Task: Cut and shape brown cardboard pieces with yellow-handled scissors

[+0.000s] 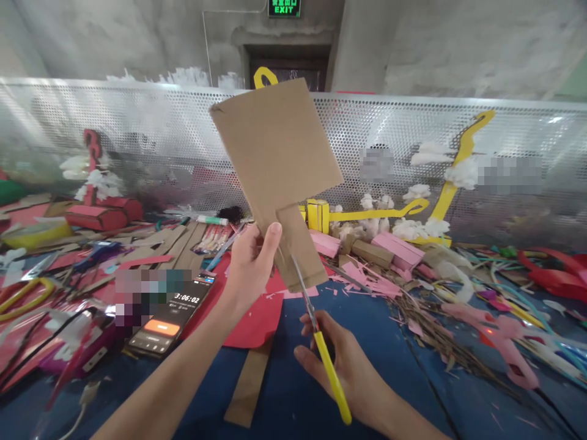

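My left hand (253,260) pinches a brown cardboard piece (279,146) at its narrowing, thumb on the near face. A wide, roughly square part stands above the hand, and a narrower strip hangs down to the right. My right hand (337,351) holds scissors (331,379) with yellow handles. Their metal blades point up and left and lie against the lower strip. Behind my left hand is a red sheet (257,321) on the blue table (367,379), with a loose cardboard strip (247,391) below it.
A lit phone (172,315) lies at the left, near red paper and tools. Pink paper scraps (367,278), brown slivers and a pink glue gun (499,336) are at the right. Yellow and red cardboard shapes with white fluff stand before a perforated metal panel (358,122).
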A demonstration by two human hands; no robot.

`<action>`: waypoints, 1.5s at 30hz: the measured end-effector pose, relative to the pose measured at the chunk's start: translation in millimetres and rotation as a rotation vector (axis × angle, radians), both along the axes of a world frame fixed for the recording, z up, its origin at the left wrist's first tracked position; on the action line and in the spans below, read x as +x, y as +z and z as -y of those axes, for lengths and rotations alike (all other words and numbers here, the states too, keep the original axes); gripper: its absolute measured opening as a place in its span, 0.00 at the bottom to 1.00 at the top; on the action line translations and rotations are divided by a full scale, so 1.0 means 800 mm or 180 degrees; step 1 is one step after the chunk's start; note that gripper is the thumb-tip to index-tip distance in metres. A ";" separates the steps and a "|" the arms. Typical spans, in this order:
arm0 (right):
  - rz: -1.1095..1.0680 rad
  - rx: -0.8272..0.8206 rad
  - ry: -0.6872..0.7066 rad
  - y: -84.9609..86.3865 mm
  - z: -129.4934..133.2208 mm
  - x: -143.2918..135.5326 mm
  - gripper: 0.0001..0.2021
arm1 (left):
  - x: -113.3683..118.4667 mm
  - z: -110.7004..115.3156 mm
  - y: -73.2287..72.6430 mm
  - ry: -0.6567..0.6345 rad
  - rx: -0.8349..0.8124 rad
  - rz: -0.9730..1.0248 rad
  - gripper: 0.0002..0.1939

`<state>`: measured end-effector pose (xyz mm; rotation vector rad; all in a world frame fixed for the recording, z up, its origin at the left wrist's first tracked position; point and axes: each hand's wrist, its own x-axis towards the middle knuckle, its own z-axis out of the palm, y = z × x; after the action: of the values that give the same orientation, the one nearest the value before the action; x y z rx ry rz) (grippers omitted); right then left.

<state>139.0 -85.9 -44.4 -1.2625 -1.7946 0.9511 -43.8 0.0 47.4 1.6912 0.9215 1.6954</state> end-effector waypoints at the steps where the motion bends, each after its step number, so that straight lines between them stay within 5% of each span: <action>1: 0.0054 0.0021 -0.0087 0.001 0.000 0.000 0.18 | 0.000 0.000 -0.001 0.0081 0.0007 0.0014 0.19; 6: 0.0341 0.0180 -0.0577 0.004 -0.002 0.006 0.21 | -0.006 0.000 -0.012 0.0308 0.0008 0.0112 0.19; 12: -0.0274 -0.0677 0.0100 0.010 -0.005 0.009 0.21 | -0.012 -0.002 -0.016 0.0337 -0.0019 0.0027 0.21; 19: -0.0858 -0.0427 0.0195 0.010 -0.004 0.008 0.23 | 0.001 0.004 -0.022 -0.0075 -0.0140 -0.0233 0.23; 25: -0.0933 -0.0602 0.0265 0.020 -0.005 0.010 0.25 | 0.003 0.005 -0.020 -0.0273 -0.0258 -0.0282 0.24; 45: -0.0975 -0.0917 0.0312 0.004 -0.011 0.018 0.26 | -0.002 -0.008 -0.026 -0.0696 -0.0772 -0.0019 0.26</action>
<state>153.6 -77.0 -41.5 -1.1307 -1.5285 1.4168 -45.3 6.8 26.2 1.5726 0.8711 1.3778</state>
